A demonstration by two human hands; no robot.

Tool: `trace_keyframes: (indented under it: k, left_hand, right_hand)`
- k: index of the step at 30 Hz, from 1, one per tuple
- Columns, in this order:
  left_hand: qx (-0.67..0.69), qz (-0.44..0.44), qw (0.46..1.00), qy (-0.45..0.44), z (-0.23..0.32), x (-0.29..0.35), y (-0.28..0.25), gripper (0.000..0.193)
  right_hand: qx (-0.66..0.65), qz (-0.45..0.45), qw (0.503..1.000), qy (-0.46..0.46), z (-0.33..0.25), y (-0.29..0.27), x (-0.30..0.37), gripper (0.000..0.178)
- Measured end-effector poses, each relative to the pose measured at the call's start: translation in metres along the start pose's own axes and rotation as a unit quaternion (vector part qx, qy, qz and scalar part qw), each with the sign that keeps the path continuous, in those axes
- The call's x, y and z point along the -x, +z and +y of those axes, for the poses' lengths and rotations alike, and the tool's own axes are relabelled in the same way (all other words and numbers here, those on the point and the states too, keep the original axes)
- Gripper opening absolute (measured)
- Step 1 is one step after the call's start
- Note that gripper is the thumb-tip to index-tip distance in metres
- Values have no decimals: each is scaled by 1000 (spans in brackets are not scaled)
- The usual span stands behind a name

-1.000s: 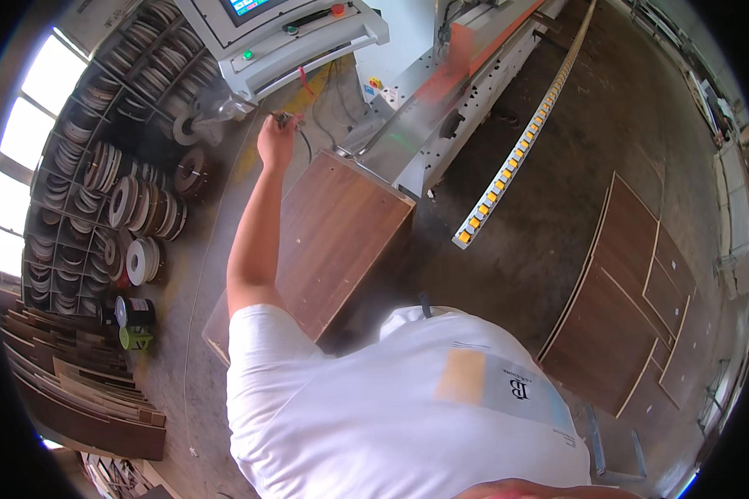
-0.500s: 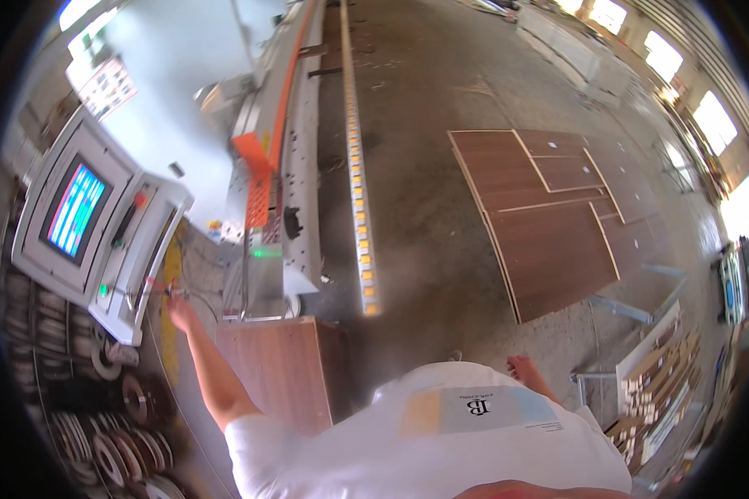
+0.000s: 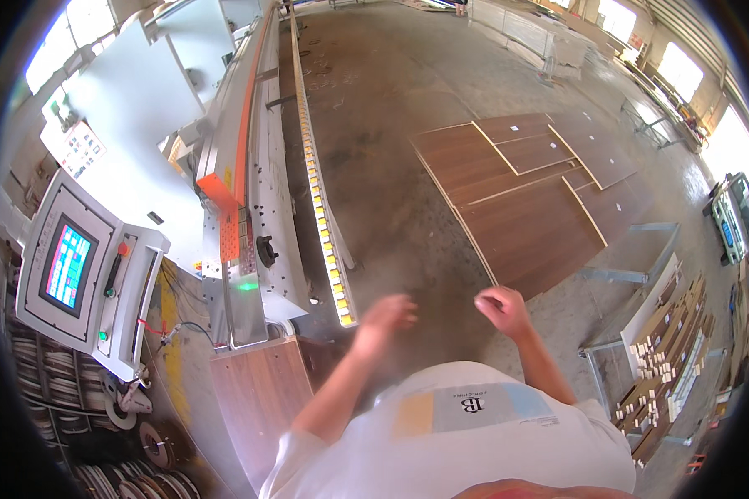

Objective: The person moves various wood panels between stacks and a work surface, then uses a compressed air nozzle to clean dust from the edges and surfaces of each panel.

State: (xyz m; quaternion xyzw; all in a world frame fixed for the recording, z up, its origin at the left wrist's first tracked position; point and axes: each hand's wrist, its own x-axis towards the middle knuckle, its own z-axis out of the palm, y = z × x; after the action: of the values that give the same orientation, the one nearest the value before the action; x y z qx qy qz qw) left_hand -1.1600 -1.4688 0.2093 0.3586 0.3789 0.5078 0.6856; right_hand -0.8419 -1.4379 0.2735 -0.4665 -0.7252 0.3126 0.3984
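Note:
My left hand is raised in front of my body, near the close end of a long roller rail with yellow blocks. It is slightly blurred; its fingers are loosely bent and apart, with nothing seen in them. Level with it, my right hand is curled closed with nothing visible in it, in front of the brown panel stack as seen from here. A long machine with an orange guard stands left of the rail. At its near end is a brown wood-grain box or panel stack.
The control console with a lit screen stands at far left. Below it, a hose with a red fitting hangs near reels of edge tape. A metal frame and stacked strips stand at right.
My left hand has come away from the hose fitting by the console and moved right, in front of me. My right hand has risen and moved forward. The view has shifted somewhat.

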Motion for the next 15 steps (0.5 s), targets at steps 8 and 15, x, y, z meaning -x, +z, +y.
trace_keyframes:
  k: [8, 15]
  left_hand:
    - [23, -454, 871, -187, -22, -40, 212, 42]
    - [-59, -564, 781, -262, -80, -55, 336, 40]
  right_hand:
    - [-38, -151, 824, -544, -188, -6, -53, 18]
    - [-67, -120, 823, -552, -157, -38, -7, 18]
